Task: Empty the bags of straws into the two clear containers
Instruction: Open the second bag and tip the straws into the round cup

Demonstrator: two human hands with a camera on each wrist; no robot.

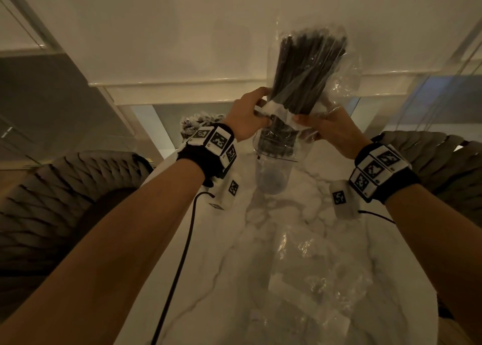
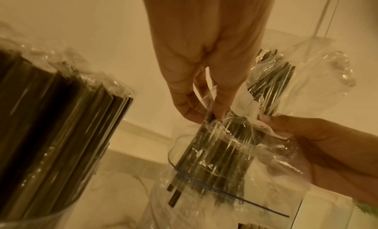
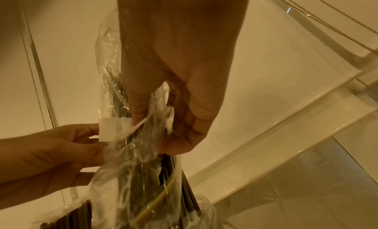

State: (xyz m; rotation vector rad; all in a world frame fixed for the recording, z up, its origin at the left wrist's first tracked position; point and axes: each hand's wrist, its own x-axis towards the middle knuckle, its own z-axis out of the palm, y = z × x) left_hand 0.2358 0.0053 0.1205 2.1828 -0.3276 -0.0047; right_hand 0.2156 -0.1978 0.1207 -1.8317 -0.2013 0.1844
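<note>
A clear plastic bag (image 1: 339, 83) of black straws (image 1: 307, 68) is held mouth-down over a clear container (image 1: 271, 177) on the marble table. My left hand (image 1: 247, 115) pinches the bag's mouth on the left, and my right hand (image 1: 328, 128) pinches it on the right. The lower straw ends (image 2: 206, 164) reach down past the container's rim (image 2: 174, 164). In the right wrist view my right hand (image 3: 163, 116) grips crumpled bag plastic (image 3: 131, 151). A second clear container full of black straws (image 1: 198, 123) stands behind my left wrist, and the same straws (image 2: 51, 119) show close in the left wrist view.
The white marble table (image 1: 234, 253) carries empty crumpled plastic bags (image 1: 307, 274) near its front. Woven chairs stand at the left (image 1: 52, 201) and the right (image 1: 443, 162). A black cable (image 1: 182, 253) trails from my left wrist. A window sill (image 1: 182, 94) runs behind.
</note>
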